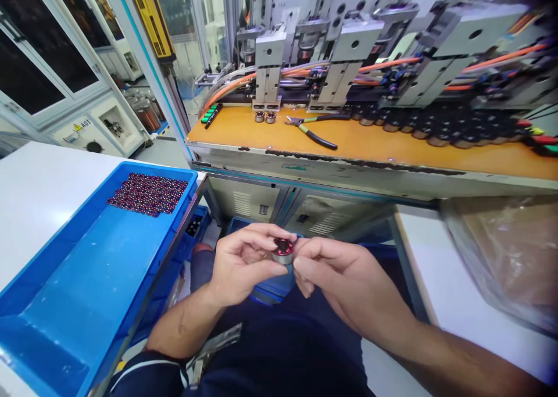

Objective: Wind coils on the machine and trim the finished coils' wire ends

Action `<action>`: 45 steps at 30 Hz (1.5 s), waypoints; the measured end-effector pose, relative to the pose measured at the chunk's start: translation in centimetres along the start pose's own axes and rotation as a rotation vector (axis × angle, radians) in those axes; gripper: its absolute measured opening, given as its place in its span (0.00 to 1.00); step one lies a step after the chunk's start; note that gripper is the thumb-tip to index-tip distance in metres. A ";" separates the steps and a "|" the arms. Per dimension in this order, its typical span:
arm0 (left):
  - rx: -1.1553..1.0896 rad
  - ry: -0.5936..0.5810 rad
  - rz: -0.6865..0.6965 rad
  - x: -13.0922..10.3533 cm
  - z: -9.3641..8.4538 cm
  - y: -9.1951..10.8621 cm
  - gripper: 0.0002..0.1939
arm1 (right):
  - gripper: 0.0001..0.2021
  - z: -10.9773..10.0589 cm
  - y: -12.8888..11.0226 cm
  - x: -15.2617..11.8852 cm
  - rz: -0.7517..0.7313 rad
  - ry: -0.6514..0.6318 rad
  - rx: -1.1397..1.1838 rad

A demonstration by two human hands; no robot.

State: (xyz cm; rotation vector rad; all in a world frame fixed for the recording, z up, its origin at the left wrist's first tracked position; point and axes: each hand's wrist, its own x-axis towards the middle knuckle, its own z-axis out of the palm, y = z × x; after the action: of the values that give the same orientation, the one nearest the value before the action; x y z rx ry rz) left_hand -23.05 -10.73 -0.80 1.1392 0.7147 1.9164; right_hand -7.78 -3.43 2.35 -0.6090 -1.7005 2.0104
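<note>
Orange surface ran ahead, pliers near its front edge, probably for quick reach. Round metal part was short of that edge, pinched in my left fingers, likely for steadiness; right fingers narrow beside it, couldn't tell if gripping.

Round part: metal side (dull sheen); bin: glossy plastic.

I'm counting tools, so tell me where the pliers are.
In the head view, the pliers lie upper centre on the orange worktop, just right of two small round parts.
</note>
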 end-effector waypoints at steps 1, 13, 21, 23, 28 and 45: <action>-0.008 0.000 0.005 0.0 0.0 -0.1 0.17 | 0.16 -0.1 0.2 0.1 0.033 -0.022 0.035; 0.218 0.434 -0.246 1.2 -1.9 -1.3 0.12 | 0.08 -0.9 0.7 1.4 -0.811 0.370 -0.662; 0.948 -0.029 0.223 -0.5 1.5 2.1 0.26 | 0.05 -3.0 1.5 1.8 -1.352 0.387 -1.304; 0.936 -0.063 0.207 0.0 1.9 2.5 0.23 | 0.06 -2.8 1.7 1.7 -1.378 0.346 -1.307; 0.933 -0.133 0.238 0.9 1.2 2.7 0.16 | 0.12 -1.8 0.7 0.7 -1.044 0.252 -0.993; 0.801 -0.101 0.129 1.2 0.4 3.3 0.11 | 0.05 -4.4 -0.8 -0.3 -0.664 0.437 -0.683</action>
State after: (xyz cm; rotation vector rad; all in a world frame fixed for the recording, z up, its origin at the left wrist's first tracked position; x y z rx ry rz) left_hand -24.19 -11.46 2.46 1.7752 1.4496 1.6801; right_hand -4.88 0.01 2.48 -0.5338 -1.9382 0.7666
